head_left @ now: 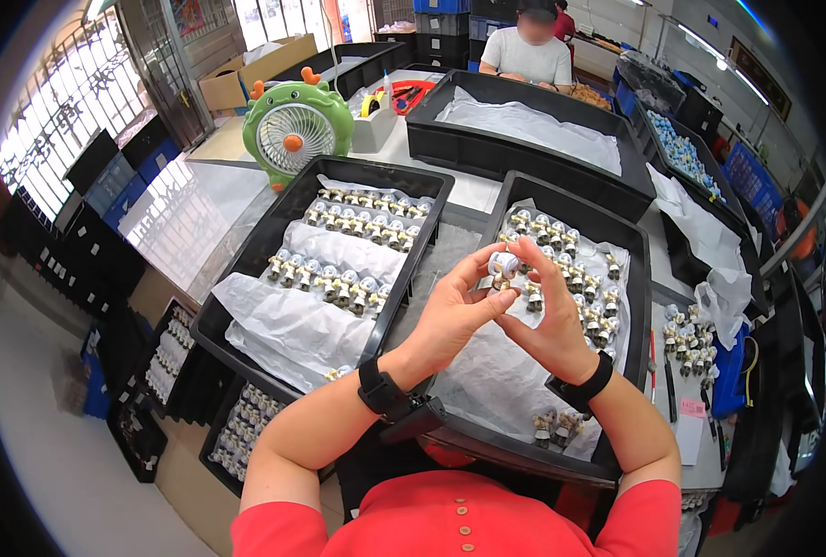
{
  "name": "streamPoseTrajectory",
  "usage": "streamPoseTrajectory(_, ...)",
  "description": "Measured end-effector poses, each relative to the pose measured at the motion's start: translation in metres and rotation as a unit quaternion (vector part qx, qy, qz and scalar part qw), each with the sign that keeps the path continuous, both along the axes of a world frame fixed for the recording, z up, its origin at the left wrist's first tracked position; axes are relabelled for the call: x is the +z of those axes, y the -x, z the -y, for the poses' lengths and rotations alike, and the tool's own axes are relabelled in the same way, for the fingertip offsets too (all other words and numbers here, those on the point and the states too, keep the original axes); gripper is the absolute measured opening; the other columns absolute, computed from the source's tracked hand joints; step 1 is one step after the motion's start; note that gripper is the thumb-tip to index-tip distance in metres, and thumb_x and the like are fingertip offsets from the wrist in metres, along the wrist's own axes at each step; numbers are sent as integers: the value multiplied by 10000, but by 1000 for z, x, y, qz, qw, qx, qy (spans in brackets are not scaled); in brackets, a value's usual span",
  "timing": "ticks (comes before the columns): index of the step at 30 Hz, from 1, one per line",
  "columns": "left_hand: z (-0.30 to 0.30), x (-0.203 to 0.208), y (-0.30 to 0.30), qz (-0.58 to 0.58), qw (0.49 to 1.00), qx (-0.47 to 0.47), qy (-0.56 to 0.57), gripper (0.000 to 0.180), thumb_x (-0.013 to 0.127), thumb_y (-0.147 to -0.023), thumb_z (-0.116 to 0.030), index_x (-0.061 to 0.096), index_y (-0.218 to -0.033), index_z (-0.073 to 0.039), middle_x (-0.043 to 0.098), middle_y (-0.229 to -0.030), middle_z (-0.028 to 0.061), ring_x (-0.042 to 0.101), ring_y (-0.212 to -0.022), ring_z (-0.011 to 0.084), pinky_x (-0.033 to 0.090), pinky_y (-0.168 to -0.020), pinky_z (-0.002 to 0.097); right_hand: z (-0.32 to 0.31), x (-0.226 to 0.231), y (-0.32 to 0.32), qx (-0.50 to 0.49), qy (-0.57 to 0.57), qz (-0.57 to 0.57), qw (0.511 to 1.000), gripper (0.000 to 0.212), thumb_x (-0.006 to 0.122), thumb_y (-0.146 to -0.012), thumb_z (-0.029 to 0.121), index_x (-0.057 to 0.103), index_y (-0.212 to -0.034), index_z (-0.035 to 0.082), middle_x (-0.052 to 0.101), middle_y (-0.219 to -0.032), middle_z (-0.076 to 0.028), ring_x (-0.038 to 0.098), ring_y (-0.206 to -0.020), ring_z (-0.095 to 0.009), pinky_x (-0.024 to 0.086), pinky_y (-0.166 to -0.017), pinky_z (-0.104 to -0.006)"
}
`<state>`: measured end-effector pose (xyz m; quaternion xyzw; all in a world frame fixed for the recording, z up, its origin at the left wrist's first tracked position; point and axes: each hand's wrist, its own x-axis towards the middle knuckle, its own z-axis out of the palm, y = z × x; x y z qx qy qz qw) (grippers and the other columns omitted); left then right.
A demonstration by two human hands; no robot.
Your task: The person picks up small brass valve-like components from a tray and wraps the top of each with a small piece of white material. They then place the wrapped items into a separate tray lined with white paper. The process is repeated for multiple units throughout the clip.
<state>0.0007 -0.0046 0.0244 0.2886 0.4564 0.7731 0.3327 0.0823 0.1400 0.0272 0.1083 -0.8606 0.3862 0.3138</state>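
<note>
A small figurine [503,266] with a pale blue-grey and white head is held up over the right-hand tray. My left hand [445,316] pinches its lower part between thumb and fingers. My right hand [559,320] curves round the other side, its fingertips against the figurine's head. Beneath my hands is a black tray [643,325] lined with white paper, with rows of similar figurines [603,327] toward its right side. A few more figurines [554,429] lie at its near end. The left-hand black tray [313,173] holds rows of figurines [328,281] between sheets of white paper.
A green fan [297,130] stands behind the left tray. A large paper-lined black tray [524,139] lies farther back, near a seated person [529,56]. More figurines [690,342], pens and a pink-and-white slip [690,429] lie at right. Filled trays [246,432] sit low at left.
</note>
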Motion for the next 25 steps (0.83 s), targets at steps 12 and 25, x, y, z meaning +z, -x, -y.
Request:
streamPoseTrajectory(12, 2, 3, 1, 59, 997, -33, -22, 508, 527, -951, -160, 329, -1413, -86, 523, -1244, 73, 580, -1101, 237, 487, -883, 325, -2, 1, -1, -4, 11, 9, 1000, 867, 749, -665, 43, 312, -1412, 88, 514, -1292, -100, 501, -1157, -271, 430, -922, -382)
streamPoseTrajectory(25, 2, 0, 5, 107, 990, -76, -59, 542, 454, -982, -195, 213, -1459, -105, 506, -1292, 108, 579, -1105, 283, 485, -900, 361, -3, 4, -3, -7, 23, 24, 999, 893, 767, -674, 76, 283, -1425, 96, 513, -1305, -109, 495, -1184, -274, 420, -958, -386)
